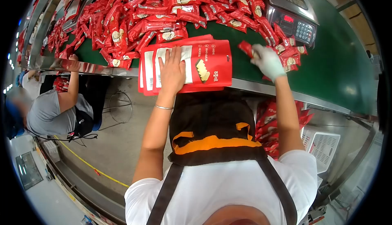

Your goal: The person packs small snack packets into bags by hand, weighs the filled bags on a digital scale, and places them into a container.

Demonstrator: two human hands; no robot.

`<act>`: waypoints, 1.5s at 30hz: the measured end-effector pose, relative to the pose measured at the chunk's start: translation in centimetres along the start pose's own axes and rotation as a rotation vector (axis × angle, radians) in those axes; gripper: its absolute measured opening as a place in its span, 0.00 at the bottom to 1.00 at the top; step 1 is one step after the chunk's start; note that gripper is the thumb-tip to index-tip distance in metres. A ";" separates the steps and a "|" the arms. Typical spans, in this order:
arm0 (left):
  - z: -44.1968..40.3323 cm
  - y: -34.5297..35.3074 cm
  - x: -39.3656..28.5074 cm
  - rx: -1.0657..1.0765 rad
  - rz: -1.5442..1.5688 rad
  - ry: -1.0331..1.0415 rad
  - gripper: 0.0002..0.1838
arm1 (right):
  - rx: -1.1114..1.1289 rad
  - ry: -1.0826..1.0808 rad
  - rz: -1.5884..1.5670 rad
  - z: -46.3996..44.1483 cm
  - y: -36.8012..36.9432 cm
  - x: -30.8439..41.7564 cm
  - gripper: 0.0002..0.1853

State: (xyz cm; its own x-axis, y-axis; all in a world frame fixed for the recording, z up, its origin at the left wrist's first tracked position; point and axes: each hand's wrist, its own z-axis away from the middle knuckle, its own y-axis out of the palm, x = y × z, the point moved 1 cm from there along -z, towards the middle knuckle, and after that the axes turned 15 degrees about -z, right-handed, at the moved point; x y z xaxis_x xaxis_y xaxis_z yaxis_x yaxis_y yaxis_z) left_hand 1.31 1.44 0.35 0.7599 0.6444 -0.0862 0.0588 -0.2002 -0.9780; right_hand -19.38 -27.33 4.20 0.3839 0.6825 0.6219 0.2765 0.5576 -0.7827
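Here I am on the right side: my right hand in a pale glove (267, 61) has its fingers closed on the end of a small, shiny red wrapped packet (245, 48). The packet points out to the left of the fingertips, above the green tabletop (339, 73), between the pouches and the weighing scale. And on the left, my bare left hand (172, 69) lies flat, fingers released and spread, palm down on the stack of flat red printed pouches (220, 63). The stack reaches over the near metal edge, its pouches fanned out.

Beyond both hands sprawls a big heap of shiny red packets (151, 20), some lying just beside the gloved hand, close to the grey digital scale (292, 26).

Now the murky parts: the gloved fingers hide the gripped end of the packet, and its print is blurred. My left palm covers part of the top pouch's white panel; I can't count the pouches beneath. The heap is cut off at the top, the scale's red digits are too small to read, and the other person (57, 106) at far left is partly lost in the dark rim.
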 end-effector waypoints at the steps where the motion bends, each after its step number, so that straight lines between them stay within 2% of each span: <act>1: 0.0 0.0 0.0 -0.002 0.005 -0.001 0.30 | 0.061 -0.030 -0.043 1.4 -0.3 -0.1 0.25; 2: 0.1 -0.1 0.1 0.006 0.035 0.000 0.31 | 0.229 -0.104 -0.189 2.3 -0.2 1.7 0.25; 3: 0.1 -0.3 0.1 0.013 0.061 0.004 0.31 | 0.234 -0.140 -0.271 2.0 0.6 2.6 0.24; 5: 0.1 -0.4 0.2 0.020 0.036 0.022 0.32 | 0.310 0.204 -0.699 -0.1 3.0 5.4 0.21; 7: 0.1 -0.5 -0.4 0.031 0.018 0.033 0.32 | 0.218 0.097 -0.899 -2.1 7.3 3.8 0.19; 8: 0.1 -0.9 -0.5 0.039 -0.070 0.059 0.33 | 0.333 -0.155 -0.792 -4.1 10.3 5.7 0.19; 9: 0.0 -1.1 -0.3 0.057 -0.149 0.095 0.34 | 0.341 -0.089 -0.934 -4.6 14.2 4.1 0.20; 11: -0.3 -1.5 -0.3 0.055 -0.115 0.053 0.32 | 0.565 -0.149 -0.785 -5.6 16.1 2.7 0.23; 12: -0.7 -2.0 -0.6 0.081 -0.171 0.097 0.32 | 0.586 -0.161 -0.785 -5.4 15.7 2.9 0.23; 13: -1.1 -2.0 -1.1 0.107 -0.223 0.142 0.33 | 0.629 -0.279 -0.779 -4.4 14.8 2.7 0.24; 14: -2.0 -0.8 -0.6 0.078 -0.140 0.230 0.33 | 0.689 -0.400 -0.766 -4.2 14.2 3.3 0.24; 15: -2.4 -1.0 -0.5 0.065 -0.082 0.232 0.33 | 0.756 -0.276 -0.944 -4.0 13.9 3.8 0.27; 22: -3.1 -1.4 -1.2 0.044 -0.035 0.133 0.32 | 0.559 -0.239 -0.978 -6.5 20.5 4.1 0.28; 27: -3.3 -0.6 -1.7 -0.007 -0.122 0.131 0.31 | 0.564 -0.240 -0.995 -7.4 20.5 4.1 0.29; 28: -4.6 0.0 -1.6 -0.020 -0.104 0.204 0.25 | 0.573 -0.243 -0.995 -7.3 19.9 4.2 0.29; 29: -6.4 0.3 -1.0 -0.024 -0.105 0.204 0.25 | 0.601 -0.240 -1.001 -7.4 20.1 4.2 0.29; 31: -10.4 0.1 -2.0 0.311 0.275 0.435 0.19 | 0.635 -0.233 -0.991 -7.2 19.2 4.2 0.29; 32: -10.7 0.4 -1.8 0.308 0.275 0.436 0.19 | 0.672 -0.219 -1.006 -7.1 19.3 4.2 0.30; 34: -12.5 0.1 -3.4 0.477 0.184 0.586 0.15 | 0.715 -0.153 -1.048 -6.4 16.7 3.3 0.30; 35: -12.7 0.9 -2.9 0.475 0.183 0.587 0.15 | 0.694 -0.060 -1.082 -5.7 15.8 2.7 0.30; 36: -13.2 1.9 -2.5 0.486 0.188 0.570 0.14 | 0.430 -0.091 -0.906 -3.6 13.6 3.4 0.26; 37: -13.0 2.2 -3.1 0.506 0.195 0.565 0.14 | 0.343 0.210 -1.114 -1.5 11.2 2.8 0.18; 38: -12.7 1.9 -3.1 0.455 0.235 0.586 0.13 | 0.287 0.204 -1.048 -1.5 11.5 2.0 0.14; 39: -12.7 2.1 -3.1 0.455 0.237 0.597 0.13 | 0.073 0.124 -0.848 -0.5 8.8 3.0 0.18; 41: -12.4 2.4 -3.1 0.501 0.291 0.520 0.10 | -0.230 0.207 -1.107 1.2 7.2 2.7 0.33; 43: -11.9 -0.7 -4.4 0.497 0.277 0.482 0.08 | -0.172 0.277 -1.302 1.9 7.0 3.2 0.50; 44: -11.5 -1.5 -4.5 0.326 0.232 0.387 0.08 | -0.118 0.279 -1.325 1.7 6.9 3.2 0.60; 45: -11.3 -2.6 -5.0 0.151 0.186 0.307 0.08 | -0.076 0.282 -1.366 1.9 6.1 6.2 0.53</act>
State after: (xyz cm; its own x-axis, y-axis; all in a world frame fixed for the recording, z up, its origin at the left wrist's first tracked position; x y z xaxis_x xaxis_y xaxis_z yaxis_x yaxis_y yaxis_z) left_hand 4.69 -9.62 5.51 0.9085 0.3515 -0.2259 -0.1765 -0.1672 -0.9700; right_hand -16.99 -18.87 3.33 -0.0648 -0.4954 0.8662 0.6146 0.6640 0.4258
